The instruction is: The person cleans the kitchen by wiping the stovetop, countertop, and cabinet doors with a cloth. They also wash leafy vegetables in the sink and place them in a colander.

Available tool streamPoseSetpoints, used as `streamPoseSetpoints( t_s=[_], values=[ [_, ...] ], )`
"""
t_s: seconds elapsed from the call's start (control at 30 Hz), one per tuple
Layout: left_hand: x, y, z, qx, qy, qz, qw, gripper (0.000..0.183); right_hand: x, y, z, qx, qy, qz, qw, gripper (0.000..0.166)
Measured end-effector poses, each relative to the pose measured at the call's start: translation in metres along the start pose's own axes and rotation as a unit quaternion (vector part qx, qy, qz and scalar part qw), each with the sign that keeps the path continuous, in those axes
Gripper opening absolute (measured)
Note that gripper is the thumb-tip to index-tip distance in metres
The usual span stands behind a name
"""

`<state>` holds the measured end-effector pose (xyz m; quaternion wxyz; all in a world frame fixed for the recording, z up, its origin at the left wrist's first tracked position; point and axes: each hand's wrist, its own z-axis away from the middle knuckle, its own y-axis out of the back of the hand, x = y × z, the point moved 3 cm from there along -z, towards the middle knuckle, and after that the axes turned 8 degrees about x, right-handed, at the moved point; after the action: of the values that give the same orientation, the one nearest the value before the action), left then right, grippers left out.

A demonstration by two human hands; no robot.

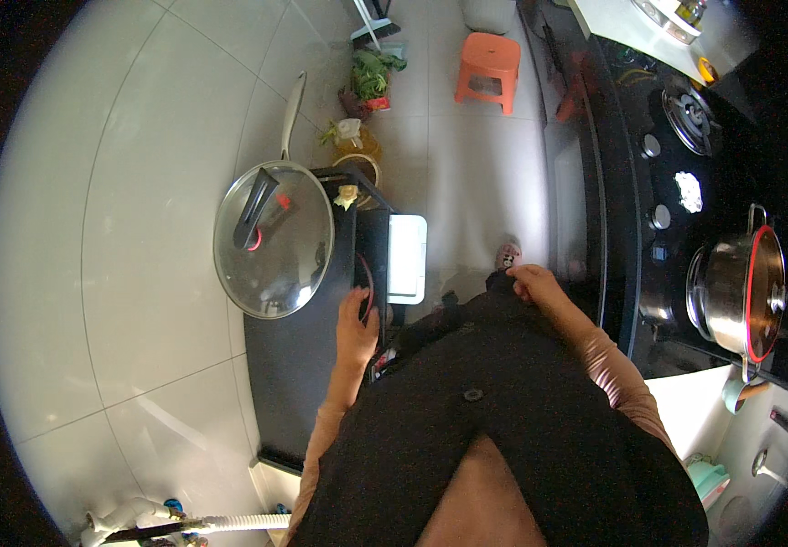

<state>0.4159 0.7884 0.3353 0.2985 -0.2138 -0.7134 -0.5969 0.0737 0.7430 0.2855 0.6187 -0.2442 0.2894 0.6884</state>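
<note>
My left hand (pixel 358 328) is at the edge of a black shelf unit (pixel 298 383), its fingertips by a thin reddish curved rim (pixel 369 284); whether it grips this rim I cannot tell. Above and left of that hand, a wok with a glass lid (pixel 291 253) rests on the unit, its long handle pointing away from me. A white lidded box (pixel 406 260) juts from the unit's side. Held in front of my body, my right hand (pixel 534 280) has its fingers bent; whether something small is between them is unclear.
At right, a steel pot with a red-rimmed glass lid (pixel 729 294) stands on a black gas hob (pixel 674 164). An orange stool (pixel 493 58) stands on the tiled floor ahead. Leafy vegetables (pixel 371 75), an oil jug (pixel 360 141) and a broom (pixel 373 31) are along the left wall.
</note>
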Motion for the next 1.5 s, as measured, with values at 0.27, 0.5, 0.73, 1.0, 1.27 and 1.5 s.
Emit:
streamPoseSetpoints(
  t_s=[0.27, 0.5, 0.73, 1.0, 1.27, 1.5],
  values=[
    [0.025, -0.069, -0.073, 0.007, -0.001, 0.017, 1.0, 0.034, -0.041, 0.081, -0.044, 0.047, 0.012, -0.015, 0.999, 0.024],
    [0.033, -0.095, -0.076, 0.031, 0.113, -0.062, 0.991, 0.036, -0.089, 0.15, -0.091, 0.055, 0.014, 0.01, 0.998, 0.023],
    [0.036, -0.083, -0.111, 0.088, 0.123, -0.152, 0.977, 0.04, -0.107, 0.18, -0.132, 0.004, -0.013, 0.022, 1.0, 0.025],
    [0.014, -0.085, -0.195, 0.118, 0.194, -0.29, 0.93, 0.07, -0.13, 0.201, -0.18, 0.054, 0.073, 0.097, 0.991, 0.033],
    [-0.025, -0.096, -0.208, 0.098, 0.232, -0.287, 0.924, 0.067, -0.154, 0.186, -0.203, 0.064, -0.021, 0.004, 0.998, 0.025],
    [-0.007, -0.101, -0.226, 0.104, 0.18, -0.214, 0.954, 0.07, -0.185, 0.183, -0.221, 0.052, 0.099, 0.192, 0.975, 0.029]
  ],
)
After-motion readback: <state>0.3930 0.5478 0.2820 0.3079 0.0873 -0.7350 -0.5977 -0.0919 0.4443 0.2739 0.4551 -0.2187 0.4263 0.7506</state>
